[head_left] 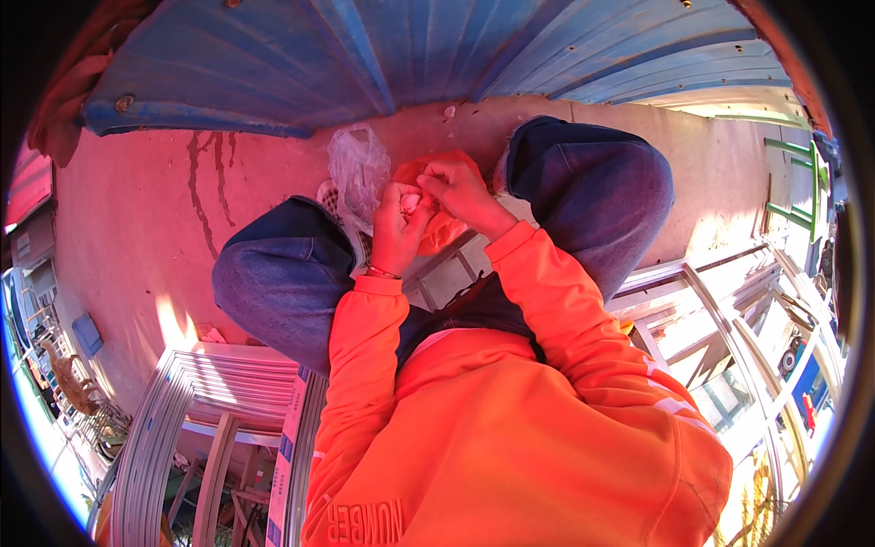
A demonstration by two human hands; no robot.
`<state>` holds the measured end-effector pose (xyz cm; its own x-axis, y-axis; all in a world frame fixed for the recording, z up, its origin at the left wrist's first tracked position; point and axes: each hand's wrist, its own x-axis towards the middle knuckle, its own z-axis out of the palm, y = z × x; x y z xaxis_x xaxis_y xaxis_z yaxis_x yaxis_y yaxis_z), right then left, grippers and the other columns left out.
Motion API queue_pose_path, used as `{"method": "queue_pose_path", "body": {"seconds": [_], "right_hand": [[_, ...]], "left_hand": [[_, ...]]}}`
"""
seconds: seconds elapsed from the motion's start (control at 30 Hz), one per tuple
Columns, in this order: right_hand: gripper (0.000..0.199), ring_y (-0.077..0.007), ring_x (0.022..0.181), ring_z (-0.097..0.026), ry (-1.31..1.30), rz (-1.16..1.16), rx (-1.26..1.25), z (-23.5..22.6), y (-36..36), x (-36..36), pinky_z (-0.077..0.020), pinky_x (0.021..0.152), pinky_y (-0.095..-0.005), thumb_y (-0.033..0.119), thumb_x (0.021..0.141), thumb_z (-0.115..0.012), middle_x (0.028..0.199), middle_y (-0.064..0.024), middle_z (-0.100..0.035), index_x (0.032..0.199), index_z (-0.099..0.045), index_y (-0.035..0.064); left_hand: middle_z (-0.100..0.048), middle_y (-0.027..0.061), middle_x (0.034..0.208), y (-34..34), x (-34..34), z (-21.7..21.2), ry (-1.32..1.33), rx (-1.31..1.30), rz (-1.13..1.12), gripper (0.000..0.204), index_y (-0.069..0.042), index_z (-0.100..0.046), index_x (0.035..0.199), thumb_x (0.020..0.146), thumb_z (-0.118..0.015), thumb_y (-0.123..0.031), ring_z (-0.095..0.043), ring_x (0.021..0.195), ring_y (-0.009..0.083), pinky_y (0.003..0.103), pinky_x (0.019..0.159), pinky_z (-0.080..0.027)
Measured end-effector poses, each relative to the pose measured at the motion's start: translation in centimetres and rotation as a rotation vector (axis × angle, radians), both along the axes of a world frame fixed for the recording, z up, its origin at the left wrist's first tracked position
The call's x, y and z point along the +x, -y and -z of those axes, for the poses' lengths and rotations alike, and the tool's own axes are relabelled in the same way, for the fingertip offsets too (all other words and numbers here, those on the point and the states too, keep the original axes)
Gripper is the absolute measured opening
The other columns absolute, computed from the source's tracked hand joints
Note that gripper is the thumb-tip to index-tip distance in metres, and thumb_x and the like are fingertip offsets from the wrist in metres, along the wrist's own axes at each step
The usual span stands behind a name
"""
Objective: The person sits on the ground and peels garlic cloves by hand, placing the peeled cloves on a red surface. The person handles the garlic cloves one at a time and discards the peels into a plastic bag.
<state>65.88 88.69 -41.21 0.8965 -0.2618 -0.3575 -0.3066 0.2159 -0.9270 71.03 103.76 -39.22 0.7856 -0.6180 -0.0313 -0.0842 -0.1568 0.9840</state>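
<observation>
Between my knees, my left hand [397, 228] is closed round a small pale, rounded clove-like piece [411, 201], which shows between its fingers and thumb. My right hand [463, 193] meets it from the right, thumb and fingers pinched at the piece; exactly what its fingertips grip is too small to make out. Directly below both hands lies an open red plastic bag [444, 234], its contents hidden. A clear, crumpled plastic bag [357, 164] stands just left of it, with pale contents I cannot make out.
A blue corrugated metal sheet [437, 50] spans the far side. Stacked metal frame profiles [155, 438] stand at the lower left, and more frames [720, 346] at the right. A green metal rack [802, 187] is at the far right. A small pale scrap [449, 112] lies on the floor.
</observation>
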Motion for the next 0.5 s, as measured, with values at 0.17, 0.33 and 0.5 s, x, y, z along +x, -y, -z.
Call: {"method": "queue_pose_path", "body": {"seconds": [0.17, 0.33, 0.5], "right_hand": [[0.022, -0.0075, 0.062, -0.057, -0.075, 0.003, 0.084, -1.1, -0.2, 0.0, -0.0442, 0.053, -0.0247, 0.015, 0.1, -0.06, 0.074, -0.0021, -0.063, 0.083, -0.061, 0.001], [0.02, -0.0064, 0.063, -0.055, -0.102, 0.005, 0.14, -1.0, 0.0, -0.2, -0.0436, 0.054, -0.0238, 0.015, 0.1, -0.059, 0.073, 0.0, -0.06, 0.084, -0.062, 0.0025], [0.022, -0.0047, 0.061, -0.051, -0.136, 0.07, 0.31, -0.7, 0.1, 0.0, -0.0374, 0.05, -0.0229, 0.018, 0.102, -0.058, 0.075, 0.0017, -0.059, 0.085, -0.062, 0.0047]], "left_hand": [[-0.056, -0.0013, 0.077, -0.3, 0.0, 1.1, 0.01, -0.004, -0.01, 0.01, -0.002, -0.055, 0.099, 0.095, -0.063, -0.004, -0.048, 0.071, 0.0044, 0.023, 0.061, -0.041], [-0.057, -0.0021, 0.074, -0.1, -0.1, 0.9, 0.024, -0.008, -0.013, 0.008, -0.002, -0.054, 0.1, 0.096, -0.061, -0.003, -0.049, 0.069, 0.0034, 0.022, 0.059, -0.041], [-0.057, -0.0028, 0.076, -0.1, 0.0, 0.7, -0.174, -0.054, -0.024, 0.006, -0.004, -0.055, 0.102, 0.098, -0.06, -0.006, -0.049, 0.063, 0.0027, 0.021, 0.055, -0.041]]}}
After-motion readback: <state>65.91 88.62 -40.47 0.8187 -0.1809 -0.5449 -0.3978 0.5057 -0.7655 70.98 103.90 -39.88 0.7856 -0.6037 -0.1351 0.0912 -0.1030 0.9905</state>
